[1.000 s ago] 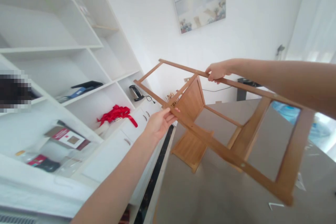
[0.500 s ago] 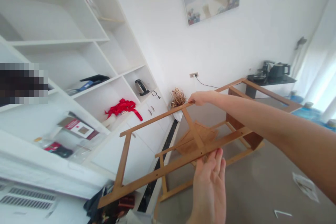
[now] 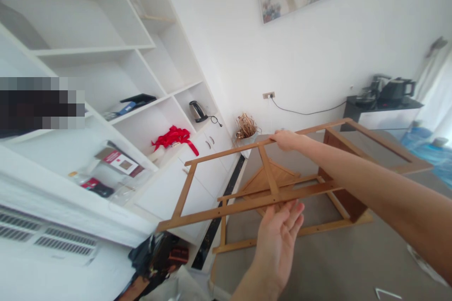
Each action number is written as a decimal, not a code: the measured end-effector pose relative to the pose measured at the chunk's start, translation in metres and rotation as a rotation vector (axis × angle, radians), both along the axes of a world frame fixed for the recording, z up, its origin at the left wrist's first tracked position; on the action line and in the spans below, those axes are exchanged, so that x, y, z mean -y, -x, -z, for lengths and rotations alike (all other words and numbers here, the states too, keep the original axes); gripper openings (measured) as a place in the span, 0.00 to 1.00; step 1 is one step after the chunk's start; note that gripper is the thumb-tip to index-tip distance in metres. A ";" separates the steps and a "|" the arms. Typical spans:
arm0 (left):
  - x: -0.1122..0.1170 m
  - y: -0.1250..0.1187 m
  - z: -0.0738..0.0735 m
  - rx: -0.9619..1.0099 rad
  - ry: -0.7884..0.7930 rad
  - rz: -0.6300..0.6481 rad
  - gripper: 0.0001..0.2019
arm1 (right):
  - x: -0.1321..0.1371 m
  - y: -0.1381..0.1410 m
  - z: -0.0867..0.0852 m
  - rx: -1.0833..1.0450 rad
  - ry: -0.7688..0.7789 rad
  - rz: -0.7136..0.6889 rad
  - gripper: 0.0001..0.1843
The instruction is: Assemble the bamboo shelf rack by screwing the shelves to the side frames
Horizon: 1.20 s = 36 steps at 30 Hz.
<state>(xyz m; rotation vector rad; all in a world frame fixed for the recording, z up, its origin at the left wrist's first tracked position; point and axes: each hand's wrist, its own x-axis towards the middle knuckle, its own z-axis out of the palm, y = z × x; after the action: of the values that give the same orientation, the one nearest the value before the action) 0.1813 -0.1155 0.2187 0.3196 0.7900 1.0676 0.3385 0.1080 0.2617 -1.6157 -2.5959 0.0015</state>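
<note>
A wooden furniture frame (image 3: 226, 208) of slats and crossbars is held tilted over the grey table, its lower side frame (image 3: 240, 244) near the tabletop. A brown board (image 3: 334, 160) joins the two sides at the right. My right hand (image 3: 286, 140) is closed over the far rail. Below the near rail is my left hand (image 3: 280, 233), palm up with fingers apart, its fingertips at the rail's underside. Behind the crossbar lies a flat wooden panel (image 3: 273, 176), partly hidden by slats.
An L-shaped hex key (image 3: 387, 294) and a clear plastic bag (image 3: 425, 263) lie on the grey table (image 3: 328, 263). White shelving (image 3: 95, 51) stands left, holding a kettle (image 3: 197, 111) and red ribbon (image 3: 173, 137). Water bottles (image 3: 432, 150) stand at the right. A blurred person's head shows far left.
The upper side's near-left end has risen and the frame lies more level. My left hand's fingers have spread and tipped back under the rail. The view has turned slightly left.
</note>
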 end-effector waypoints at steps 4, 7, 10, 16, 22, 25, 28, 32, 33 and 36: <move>0.012 0.031 -0.003 -0.243 -0.116 0.180 0.11 | 0.061 -0.012 -0.026 -0.118 -0.092 -0.051 0.18; 0.016 0.055 -0.013 -0.692 -0.472 0.203 0.08 | 0.141 -0.025 -0.029 -0.337 -0.119 -0.134 0.14; 0.000 0.068 -0.024 -1.215 -0.995 -0.041 0.08 | 0.211 -0.026 -0.001 -0.534 0.096 -0.135 0.14; -0.047 0.067 -0.019 -1.787 -1.365 0.383 0.14 | 0.219 0.015 0.081 -0.499 0.119 0.130 0.13; -0.054 0.066 -0.018 -1.793 -1.340 0.545 0.13 | 0.193 0.045 0.097 -0.428 0.094 0.250 0.16; -0.053 0.063 -0.021 -1.802 -1.324 0.550 0.13 | 0.197 0.052 0.097 -0.398 0.084 0.283 0.17; -0.051 0.059 -0.019 -1.817 -1.306 0.548 0.12 | 0.200 0.059 0.098 -0.386 0.083 0.294 0.18; -0.049 0.055 -0.015 -1.825 -1.282 0.538 0.12 | 0.200 0.064 0.101 -0.387 0.091 0.298 0.18; -0.049 0.055 -0.014 -1.819 -1.279 0.536 0.12 | 0.200 0.065 0.101 -0.388 0.095 0.299 0.18; -0.049 0.056 -0.013 -1.807 -1.279 0.528 0.11 | 0.201 0.064 0.102 -0.394 0.104 0.299 0.18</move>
<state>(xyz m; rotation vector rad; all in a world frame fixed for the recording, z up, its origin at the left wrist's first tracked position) 0.1253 -0.0666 0.2312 2.6447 1.2767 0.3664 0.2745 -0.0925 0.1593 -1.8057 -2.0785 0.3978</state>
